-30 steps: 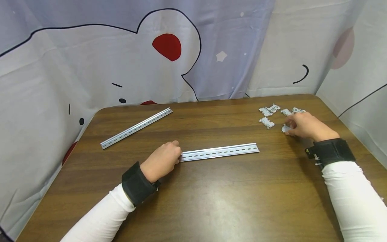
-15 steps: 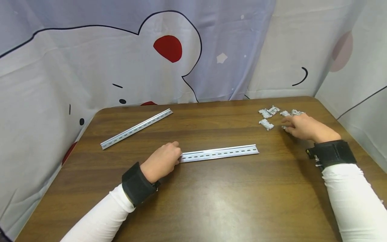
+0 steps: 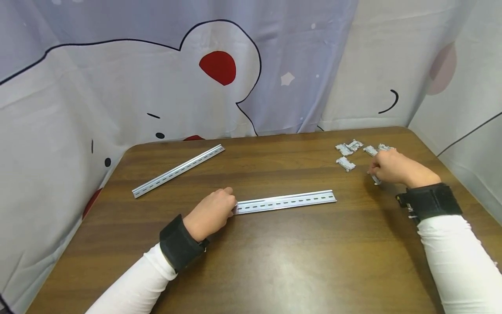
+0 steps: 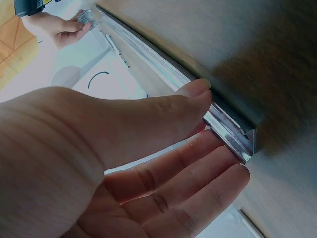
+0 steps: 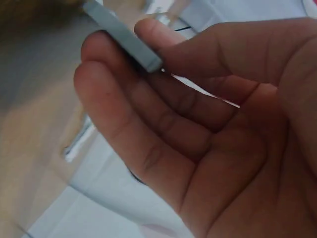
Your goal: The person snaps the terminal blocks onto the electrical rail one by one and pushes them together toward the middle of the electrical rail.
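Note:
My left hand (image 3: 211,213) grips the left end of a slotted metal DIN rail (image 3: 286,202) that lies across the middle of the table. In the left wrist view the thumb is on one edge of the rail (image 4: 148,54) and the fingertips are along the other. At the right, my right hand (image 3: 398,168) pinches a grey terminal block (image 3: 376,179) between thumb and fingers. The right wrist view shows this block (image 5: 126,39) edge-on at the fingertips, its far part cut off by the frame.
Several more grey terminal blocks lie at the back right, one terminal block (image 3: 346,164) apart from a pair (image 3: 349,147). Two others lie just beyond my right hand. A second DIN rail (image 3: 178,171) lies slanted at the back left. A printed curtain (image 3: 157,87) hangs behind the table (image 3: 274,261).
The right hand's fingers have closed on the near terminal block and turned it, so it now points down toward me. The left hand keeps its grip on the rail.

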Demonstrator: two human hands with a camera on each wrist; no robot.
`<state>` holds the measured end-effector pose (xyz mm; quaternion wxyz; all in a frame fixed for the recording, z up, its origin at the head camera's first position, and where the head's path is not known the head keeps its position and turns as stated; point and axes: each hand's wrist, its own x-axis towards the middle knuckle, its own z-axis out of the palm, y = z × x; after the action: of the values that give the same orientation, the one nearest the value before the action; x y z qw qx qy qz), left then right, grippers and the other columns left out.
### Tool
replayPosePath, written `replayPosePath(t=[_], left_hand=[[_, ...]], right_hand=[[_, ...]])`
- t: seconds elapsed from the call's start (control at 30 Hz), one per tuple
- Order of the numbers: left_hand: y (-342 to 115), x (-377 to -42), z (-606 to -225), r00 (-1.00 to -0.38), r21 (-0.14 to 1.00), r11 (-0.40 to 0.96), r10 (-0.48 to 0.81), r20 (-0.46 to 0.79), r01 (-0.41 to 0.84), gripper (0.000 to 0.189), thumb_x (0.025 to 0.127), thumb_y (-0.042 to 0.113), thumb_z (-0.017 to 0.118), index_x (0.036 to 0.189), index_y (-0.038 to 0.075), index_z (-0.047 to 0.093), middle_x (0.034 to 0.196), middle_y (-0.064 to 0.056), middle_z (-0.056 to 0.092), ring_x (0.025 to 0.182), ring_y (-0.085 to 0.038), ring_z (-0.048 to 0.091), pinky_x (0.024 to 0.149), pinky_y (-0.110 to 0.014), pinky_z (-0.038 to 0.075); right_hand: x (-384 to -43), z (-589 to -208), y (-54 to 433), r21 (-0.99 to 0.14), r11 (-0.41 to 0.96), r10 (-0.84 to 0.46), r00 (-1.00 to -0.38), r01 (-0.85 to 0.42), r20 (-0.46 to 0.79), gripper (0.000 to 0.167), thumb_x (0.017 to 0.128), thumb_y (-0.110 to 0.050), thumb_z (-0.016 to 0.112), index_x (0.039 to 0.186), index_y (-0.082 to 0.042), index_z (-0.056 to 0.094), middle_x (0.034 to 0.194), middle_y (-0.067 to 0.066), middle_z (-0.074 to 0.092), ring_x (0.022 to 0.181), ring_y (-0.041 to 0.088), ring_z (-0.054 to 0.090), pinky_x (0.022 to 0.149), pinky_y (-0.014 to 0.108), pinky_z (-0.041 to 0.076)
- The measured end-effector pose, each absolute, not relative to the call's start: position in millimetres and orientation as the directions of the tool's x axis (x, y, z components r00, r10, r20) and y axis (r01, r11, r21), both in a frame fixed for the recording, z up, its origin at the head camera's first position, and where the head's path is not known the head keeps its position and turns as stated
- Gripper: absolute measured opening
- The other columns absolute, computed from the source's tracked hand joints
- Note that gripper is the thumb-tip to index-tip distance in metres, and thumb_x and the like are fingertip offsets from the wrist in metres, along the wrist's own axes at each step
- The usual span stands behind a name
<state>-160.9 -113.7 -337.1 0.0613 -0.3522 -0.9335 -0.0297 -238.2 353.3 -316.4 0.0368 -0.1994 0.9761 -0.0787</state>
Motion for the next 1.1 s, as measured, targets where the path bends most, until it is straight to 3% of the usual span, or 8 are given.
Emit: replayPosePath(t=[0.2, 0.33, 0.43, 0.6, 0.9, 1.1], left_hand=[[-111.3, -161.6, -338.2, -0.749, 0.001, 0.756, 0.648, 0.138, 0.655, 0.009, 0.077, 0.000, 0.079, 0.078, 0.005, 0.072, 0.074, -0.007, 0.056, 0.070, -0.024, 0.062, 0.066, -0.033, 0.053], [-109.8, -160.0, -339.1, -0.757, 0.017, 0.761, 0.643, 0.118, 0.649, 0.008, 0.078, 0.001, 0.079, 0.079, 0.004, 0.072, 0.075, -0.007, 0.056, 0.072, -0.025, 0.062, 0.067, -0.034, 0.053], [-106.6, -160.0, -339.7, -0.756, 0.026, 0.759, 0.645, 0.114, 0.651, 0.008, 0.078, 0.001, 0.079, 0.079, 0.004, 0.072, 0.076, -0.008, 0.056, 0.073, -0.026, 0.063, 0.067, -0.034, 0.054], [-103.6, -162.1, -340.3, -0.757, 0.027, 0.761, 0.641, 0.126, 0.648, 0.008, 0.077, 0.001, 0.079, 0.079, 0.003, 0.072, 0.075, -0.007, 0.056, 0.073, -0.027, 0.063, 0.067, -0.034, 0.054], [-100.3, -164.4, -344.2, -0.753, 0.048, 0.754, 0.646, 0.122, 0.655, 0.006, 0.079, 0.001, 0.078, 0.077, 0.004, 0.072, 0.074, -0.007, 0.056, 0.070, -0.023, 0.062, 0.065, -0.034, 0.053], [-102.9, -164.6, -342.2, -0.752, 0.040, 0.754, 0.647, 0.127, 0.656, 0.008, 0.078, 0.001, 0.079, 0.075, 0.005, 0.072, 0.073, -0.006, 0.056, 0.069, -0.022, 0.062, 0.064, -0.033, 0.053]], right_hand=[[-226.1, -301.3, 330.6, -0.249, 0.841, -0.506, -0.861, -0.480, -0.049, 0.015, 0.083, 0.000, 0.062, 0.088, -0.006, 0.075, 0.076, -0.001, 0.071, 0.065, 0.009, 0.060, 0.065, 0.034, 0.049], [-214.0, -295.5, 310.8, -0.375, 0.773, -0.571, -0.819, -0.512, -0.060, 0.020, 0.080, 0.005, 0.063, 0.093, -0.006, 0.073, 0.073, -0.003, 0.070, 0.060, 0.009, 0.064, 0.058, 0.025, 0.051], [-205.8, -295.6, 298.7, -0.487, 0.738, -0.581, -0.807, -0.467, -0.106, 0.020, 0.081, 0.006, 0.063, 0.095, -0.005, 0.072, 0.071, -0.002, 0.069, 0.058, 0.011, 0.065, 0.057, 0.025, 0.054], [-203.0, -303.5, 284.2, -0.575, 0.724, -0.573, -0.796, -0.381, -0.194, 0.018, 0.083, 0.004, 0.066, 0.101, 0.002, 0.070, 0.069, 0.002, 0.069, 0.059, 0.016, 0.068, 0.057, 0.029, 0.056], [-200.7, -317.9, 279.8, -0.589, 0.731, -0.551, -0.808, -0.345, -0.210, 0.020, 0.081, 0.004, 0.069, 0.101, 0.007, 0.069, 0.067, 0.003, 0.069, 0.055, 0.016, 0.067, 0.055, 0.030, 0.056], [-198.4, -319.4, 270.9, -0.513, 0.768, -0.525, -0.835, -0.383, -0.163, 0.016, 0.081, 0.005, 0.067, 0.096, 0.004, 0.071, 0.064, 0.001, 0.067, 0.051, 0.012, 0.065, 0.056, 0.028, 0.055]])
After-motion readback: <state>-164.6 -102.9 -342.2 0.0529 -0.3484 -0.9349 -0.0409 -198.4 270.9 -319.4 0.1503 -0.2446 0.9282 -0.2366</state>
